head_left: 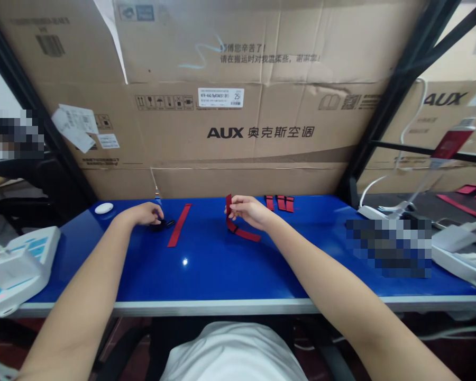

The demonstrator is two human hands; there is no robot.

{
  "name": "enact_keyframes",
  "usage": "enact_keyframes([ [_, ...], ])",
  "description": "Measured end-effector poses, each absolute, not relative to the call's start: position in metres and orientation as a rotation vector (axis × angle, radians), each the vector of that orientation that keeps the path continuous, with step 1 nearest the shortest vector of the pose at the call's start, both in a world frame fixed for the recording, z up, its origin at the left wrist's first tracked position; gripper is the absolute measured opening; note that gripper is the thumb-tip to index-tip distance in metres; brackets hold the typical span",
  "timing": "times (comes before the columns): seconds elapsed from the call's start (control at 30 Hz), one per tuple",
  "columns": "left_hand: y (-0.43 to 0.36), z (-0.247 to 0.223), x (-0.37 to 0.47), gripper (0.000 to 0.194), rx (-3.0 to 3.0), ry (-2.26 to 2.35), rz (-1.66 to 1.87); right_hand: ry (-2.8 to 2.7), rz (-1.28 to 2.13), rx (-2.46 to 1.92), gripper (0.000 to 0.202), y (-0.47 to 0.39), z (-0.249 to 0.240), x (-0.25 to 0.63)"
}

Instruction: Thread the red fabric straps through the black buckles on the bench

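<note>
While our right hand point(248, 209) pinches the red strap point(248, 235) above the counter point(206, 280), a loose grip could twist it. Left hand point(145, 213) at black parts point(167, 224), hold unclear; sweeping right could shove the flat strip point(179, 226).

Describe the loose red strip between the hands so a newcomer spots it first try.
Start at the blue table below the AUX cardboard. Between the left hand and right hand, nearer the left, a red strip lies slanted. It's straight and flat, unlike the bent strap in the right hand, and longer than the red pieces at the back.
</note>
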State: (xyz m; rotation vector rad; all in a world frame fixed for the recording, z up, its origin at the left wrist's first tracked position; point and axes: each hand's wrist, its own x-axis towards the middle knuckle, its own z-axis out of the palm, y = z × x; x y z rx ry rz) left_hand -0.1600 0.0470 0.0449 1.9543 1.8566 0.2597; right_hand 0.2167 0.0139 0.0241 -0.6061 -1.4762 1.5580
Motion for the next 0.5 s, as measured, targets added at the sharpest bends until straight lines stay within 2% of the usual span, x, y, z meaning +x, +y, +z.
enact_keyframes([
  [0.27, 0.052, 0.037, -0.164, 0.028, 1.966, 1.885, 0.301, -1.457, 1.553, -0.595, 0.022, 0.016, 0.022, 0.216],
  [0.5, 0.048, 0.041, -0.14, 0.025, 1.97, 1.784, 0.532, -1.45, 1.563, -0.597, 0.02, 0.016, 0.021, 0.215],
])
